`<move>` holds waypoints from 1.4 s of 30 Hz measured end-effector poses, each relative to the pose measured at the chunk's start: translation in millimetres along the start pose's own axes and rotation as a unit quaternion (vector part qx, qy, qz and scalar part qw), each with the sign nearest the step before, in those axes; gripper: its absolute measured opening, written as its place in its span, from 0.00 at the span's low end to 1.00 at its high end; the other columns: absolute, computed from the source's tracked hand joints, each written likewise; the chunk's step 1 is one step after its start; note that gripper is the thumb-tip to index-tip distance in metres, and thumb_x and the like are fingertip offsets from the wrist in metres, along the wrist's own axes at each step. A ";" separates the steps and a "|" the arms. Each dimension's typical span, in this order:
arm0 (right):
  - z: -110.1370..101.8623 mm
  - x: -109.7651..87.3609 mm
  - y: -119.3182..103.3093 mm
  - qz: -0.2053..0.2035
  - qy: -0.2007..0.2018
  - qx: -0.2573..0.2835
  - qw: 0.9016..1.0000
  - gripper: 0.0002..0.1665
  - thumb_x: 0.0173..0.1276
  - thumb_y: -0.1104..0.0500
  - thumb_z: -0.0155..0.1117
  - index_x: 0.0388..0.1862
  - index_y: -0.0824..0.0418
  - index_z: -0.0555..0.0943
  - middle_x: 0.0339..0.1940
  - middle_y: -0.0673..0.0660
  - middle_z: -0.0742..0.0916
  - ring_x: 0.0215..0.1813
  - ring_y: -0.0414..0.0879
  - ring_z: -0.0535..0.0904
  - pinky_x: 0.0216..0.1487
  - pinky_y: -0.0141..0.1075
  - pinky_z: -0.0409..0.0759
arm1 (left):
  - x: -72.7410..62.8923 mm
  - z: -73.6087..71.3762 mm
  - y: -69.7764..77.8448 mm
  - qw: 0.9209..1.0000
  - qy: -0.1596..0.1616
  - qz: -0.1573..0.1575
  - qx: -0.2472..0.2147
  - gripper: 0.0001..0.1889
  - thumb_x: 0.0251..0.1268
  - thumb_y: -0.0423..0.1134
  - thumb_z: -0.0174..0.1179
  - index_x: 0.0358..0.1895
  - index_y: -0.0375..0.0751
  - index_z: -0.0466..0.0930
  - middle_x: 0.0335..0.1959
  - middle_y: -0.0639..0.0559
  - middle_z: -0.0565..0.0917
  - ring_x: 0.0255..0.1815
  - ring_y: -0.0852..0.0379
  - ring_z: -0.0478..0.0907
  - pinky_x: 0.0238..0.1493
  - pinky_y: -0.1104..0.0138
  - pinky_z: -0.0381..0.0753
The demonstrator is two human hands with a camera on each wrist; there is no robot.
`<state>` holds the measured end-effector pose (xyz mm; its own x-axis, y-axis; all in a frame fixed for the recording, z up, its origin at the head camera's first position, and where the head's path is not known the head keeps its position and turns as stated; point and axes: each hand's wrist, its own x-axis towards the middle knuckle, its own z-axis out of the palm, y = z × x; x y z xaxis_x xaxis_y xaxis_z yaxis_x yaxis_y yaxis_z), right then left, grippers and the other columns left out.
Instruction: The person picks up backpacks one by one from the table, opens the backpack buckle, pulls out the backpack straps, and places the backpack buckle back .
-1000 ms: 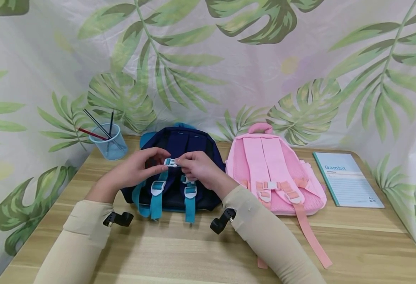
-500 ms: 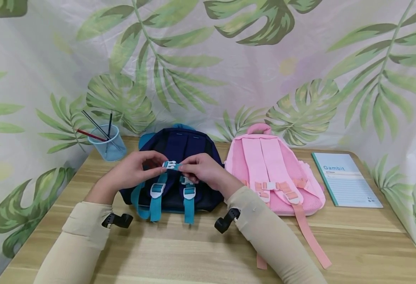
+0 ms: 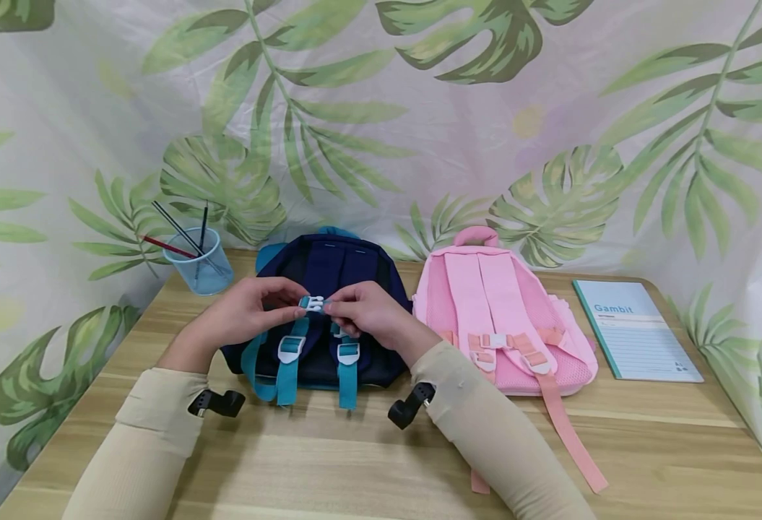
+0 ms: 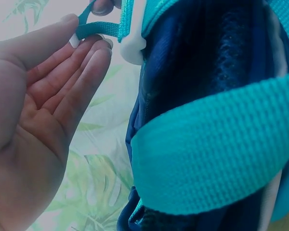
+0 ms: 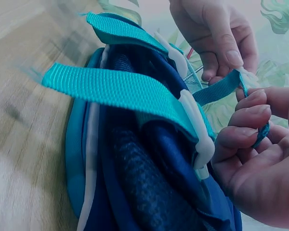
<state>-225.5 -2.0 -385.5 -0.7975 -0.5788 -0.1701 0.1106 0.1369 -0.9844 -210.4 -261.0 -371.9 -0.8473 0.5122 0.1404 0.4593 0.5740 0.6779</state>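
A small white side-release buckle on teal straps is raised in front of the navy backpack, its halves lined up together. At the buckle's left end, my left hand pinches it between thumb and fingertips. My right hand pinches the teal strap just right of the buckle, with the fingers curled in the right wrist view. The teal webbing runs from the bag up to the hands. Two white strap adjusters sit below on the shoulder straps, their loose teal ends hanging down.
A pink backpack with orange straps stands close on the right, its own buckle fastened. Further right lies a notebook. A blue mesh pen cup with several pencils stands at the back left. All are on a wooden table.
My right fingers have shifted slightly right, off the buckle's end and onto the strap, so more white plastic shows. The left hand keeps its pinch. The bags have stayed put.
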 end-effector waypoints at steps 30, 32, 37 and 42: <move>-10.0 -5.0 1.6 0.024 -0.020 0.009 0.999 0.12 0.86 0.60 0.58 0.54 0.69 0.83 0.26 0.52 0.82 0.22 0.41 0.74 0.25 0.30 0.75 | -0.4 -2.4 6.4 1.000 0.005 0.004 -0.010 0.10 0.75 0.34 0.70 0.54 0.41 0.88 0.46 0.49 0.91 0.45 0.58 0.88 0.49 0.69 0.87; -8.6 -4.4 1.1 0.019 -0.017 0.005 1.000 0.12 0.86 0.60 0.58 0.53 0.69 0.82 0.25 0.52 0.80 0.22 0.41 0.72 0.25 0.30 0.75 | -0.6 -2.4 6.5 1.000 0.004 0.001 -0.009 0.10 0.75 0.34 0.70 0.55 0.41 0.88 0.46 0.49 0.91 0.45 0.57 0.88 0.49 0.69 0.87; -3.6 -1.3 1.1 0.015 -0.014 0.007 1.000 0.12 0.87 0.61 0.57 0.52 0.70 0.82 0.25 0.51 0.78 0.23 0.41 0.70 0.26 0.30 0.72 | -0.3 -1.6 5.9 1.000 0.000 0.002 -0.009 0.10 0.75 0.34 0.70 0.55 0.41 0.88 0.46 0.49 0.91 0.45 0.57 0.87 0.49 0.69 0.87; 0.0 -0.4 0.6 0.011 -0.026 0.018 0.999 0.12 0.87 0.62 0.55 0.52 0.70 0.81 0.27 0.52 0.78 0.25 0.42 0.70 0.27 0.30 0.70 | 1.3 -0.7 4.8 1.000 -0.009 0.005 -0.009 0.11 0.74 0.34 0.70 0.56 0.41 0.88 0.46 0.50 0.91 0.45 0.58 0.87 0.48 0.69 0.87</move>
<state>-225.1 -1.7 -386.1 -0.7631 -0.6170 -0.1924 0.1488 0.1220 -0.9813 -209.4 -258.0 -367.9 -0.8376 0.5292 0.1352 0.4632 0.5571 0.6893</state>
